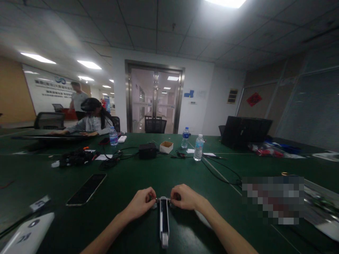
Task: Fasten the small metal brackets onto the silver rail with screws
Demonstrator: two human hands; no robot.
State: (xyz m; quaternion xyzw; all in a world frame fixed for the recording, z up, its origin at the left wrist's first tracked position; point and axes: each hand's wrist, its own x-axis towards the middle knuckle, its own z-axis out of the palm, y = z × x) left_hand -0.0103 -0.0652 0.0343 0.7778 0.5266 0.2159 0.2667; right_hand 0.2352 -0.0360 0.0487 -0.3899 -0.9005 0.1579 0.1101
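A long narrow white and black device point(164, 220) lies on the green table point(159, 173), pointing away from me. My left hand point(141, 201) pinches something small at the left of its far end, fingers closed. My right hand point(185, 197) pinches the right side of that same end, fingers curled. What each pinch holds is too small to make out.
A black phone point(87, 189) lies at the left. Further back are cables point(113, 160), a black box point(147, 150), a small cardboard box point(166, 146) and water bottles point(198, 147). A seated person point(91, 123) works at the far left; another stands behind. White cards point(29, 234) lie near left.
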